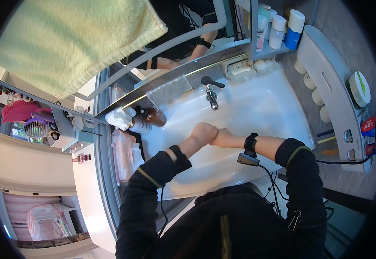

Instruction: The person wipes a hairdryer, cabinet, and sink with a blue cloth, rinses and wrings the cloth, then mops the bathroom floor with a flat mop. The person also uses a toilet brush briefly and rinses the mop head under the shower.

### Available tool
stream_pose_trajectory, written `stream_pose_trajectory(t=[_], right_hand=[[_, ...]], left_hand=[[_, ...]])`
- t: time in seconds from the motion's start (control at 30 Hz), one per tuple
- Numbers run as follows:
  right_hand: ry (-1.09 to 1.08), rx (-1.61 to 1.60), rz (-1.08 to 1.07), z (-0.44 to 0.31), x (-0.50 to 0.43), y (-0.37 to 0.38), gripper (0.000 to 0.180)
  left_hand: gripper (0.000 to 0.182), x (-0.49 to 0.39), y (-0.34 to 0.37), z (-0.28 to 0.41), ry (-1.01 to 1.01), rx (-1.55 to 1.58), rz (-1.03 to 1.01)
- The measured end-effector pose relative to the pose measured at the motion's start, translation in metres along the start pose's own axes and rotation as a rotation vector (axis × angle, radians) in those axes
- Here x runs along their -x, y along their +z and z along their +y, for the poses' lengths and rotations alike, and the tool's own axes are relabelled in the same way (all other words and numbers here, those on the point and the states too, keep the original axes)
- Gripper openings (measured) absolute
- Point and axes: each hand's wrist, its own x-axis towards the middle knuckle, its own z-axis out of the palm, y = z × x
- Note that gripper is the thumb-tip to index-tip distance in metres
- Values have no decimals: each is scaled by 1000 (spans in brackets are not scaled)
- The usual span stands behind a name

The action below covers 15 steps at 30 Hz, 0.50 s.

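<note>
Over the white washbasin (252, 119), my left hand (204, 133) and my right hand (224, 138) meet knuckle to knuckle, both curled into fists. Whether anything is gripped inside them cannot be seen. Behind the hands stands a chrome faucet (212, 97) with a black lever; no stream of water shows under its spout. Black straps circle both wrists, and a small dark device (248, 159) with a cable hangs below the right one. At the basin's left rim are a brown pump bottle (155, 116) and a white bottle (141, 125).
A pale yellow towel (77, 42) hangs from a rail before the mirror. Soap lies in a clear dish (239, 70) behind the basin. Several bottles stand on a shelf (270, 51) at the right, beside a white wall rack (327, 87). Plastic-wrapped packs (123, 155) lie at the left.
</note>
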Motion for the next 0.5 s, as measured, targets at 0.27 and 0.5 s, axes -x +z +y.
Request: stream_pose_trajectory(t=[0.27, 0.5], right_hand=[[49, -3, 63, 37, -18, 25, 36], [164, -397, -198, 9, 4, -27, 26]], left_hand=[[13, -27, 15, -8, -79, 139, -281], [47, 7, 6, -8, -76, 379, 138]])
